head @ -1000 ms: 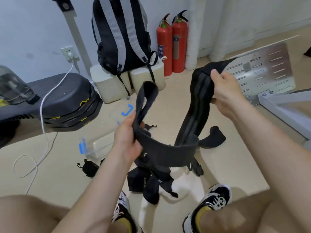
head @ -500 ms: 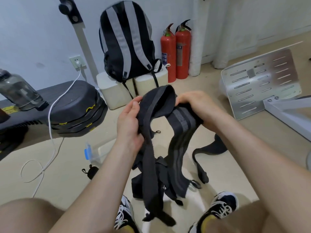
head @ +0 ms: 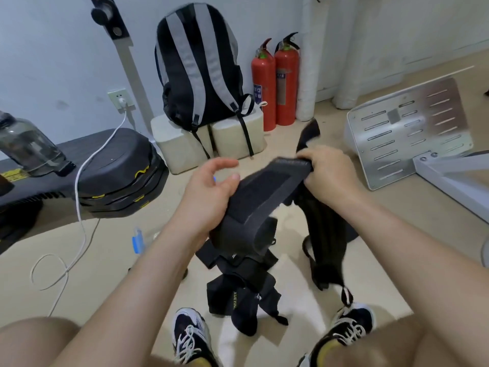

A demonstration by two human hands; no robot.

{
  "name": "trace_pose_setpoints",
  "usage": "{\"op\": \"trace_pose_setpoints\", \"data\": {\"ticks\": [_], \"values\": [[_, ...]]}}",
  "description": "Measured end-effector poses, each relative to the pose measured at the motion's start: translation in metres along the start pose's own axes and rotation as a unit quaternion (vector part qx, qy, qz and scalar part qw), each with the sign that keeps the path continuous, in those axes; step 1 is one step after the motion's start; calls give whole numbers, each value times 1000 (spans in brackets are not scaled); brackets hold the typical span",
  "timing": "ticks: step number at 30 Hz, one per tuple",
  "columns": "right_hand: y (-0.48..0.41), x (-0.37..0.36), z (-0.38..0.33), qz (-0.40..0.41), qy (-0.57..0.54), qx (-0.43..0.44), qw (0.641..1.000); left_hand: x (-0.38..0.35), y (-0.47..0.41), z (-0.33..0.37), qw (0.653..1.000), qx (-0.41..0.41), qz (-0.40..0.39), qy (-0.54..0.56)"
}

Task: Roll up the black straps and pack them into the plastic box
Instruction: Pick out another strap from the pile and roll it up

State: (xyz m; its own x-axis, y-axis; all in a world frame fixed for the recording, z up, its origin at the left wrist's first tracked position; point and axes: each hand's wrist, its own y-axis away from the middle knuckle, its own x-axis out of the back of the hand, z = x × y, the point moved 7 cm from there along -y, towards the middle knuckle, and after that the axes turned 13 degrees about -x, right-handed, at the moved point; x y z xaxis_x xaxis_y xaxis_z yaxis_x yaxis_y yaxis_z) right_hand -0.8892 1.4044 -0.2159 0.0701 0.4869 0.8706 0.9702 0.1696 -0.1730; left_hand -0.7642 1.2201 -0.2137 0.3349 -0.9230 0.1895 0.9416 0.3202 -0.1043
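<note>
Spreading wider than a moment ago, the left hand [head: 209, 192] is thumb-clamping and the right hand [head: 328, 176] is pinching the black strap [head: 264, 192], seemingly soft, light, and best gripped at its stiffer patch end.

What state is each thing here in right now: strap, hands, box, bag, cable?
Black strap, partly folded, held up by both hands.
Left hand, grips the strap's bend.
Right hand, pinches the strap's end.
Plastic box, on the floor, mostly hidden by the left forearm; open or closed unclear.
Loose straps, heaped unrolled on the floor.
Backpack, upright on pale blocks.
White cable, plugged into the wall socket.
</note>
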Motion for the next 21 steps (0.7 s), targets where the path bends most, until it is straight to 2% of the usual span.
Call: {"op": "trace_pose_setpoints", "data": {"ticks": [2,4,6,7,11,12,14,17,21], "values": [[3,11,-2,81,-69,22,994,-4,9,-21,991,81,-103,29],[10,15,-9,123,-137,51,982,-11,20,-42,969,131,-211,16],[14,13,-16,109,-200,90,970,-20,26,-48,954,104,-280,-14],[16,13,-20,98,-221,110,964,-25,24,-46,956,86,-281,13],[26,8,-43,39,-241,174,954,-36,-2,-19,979,36,-124,159],[25,7,-44,11,-263,165,950,-36,-8,-14,982,19,-85,165],[14,7,-35,-81,-325,90,938,-29,-12,-10,983,-5,-25,179],[2,1,-13,-221,-437,-25,872,-11,-10,-14,974,-9,29,225],[5,-4,-10,-290,-537,-55,790,-6,-4,-17,958,25,-7,285]]}}
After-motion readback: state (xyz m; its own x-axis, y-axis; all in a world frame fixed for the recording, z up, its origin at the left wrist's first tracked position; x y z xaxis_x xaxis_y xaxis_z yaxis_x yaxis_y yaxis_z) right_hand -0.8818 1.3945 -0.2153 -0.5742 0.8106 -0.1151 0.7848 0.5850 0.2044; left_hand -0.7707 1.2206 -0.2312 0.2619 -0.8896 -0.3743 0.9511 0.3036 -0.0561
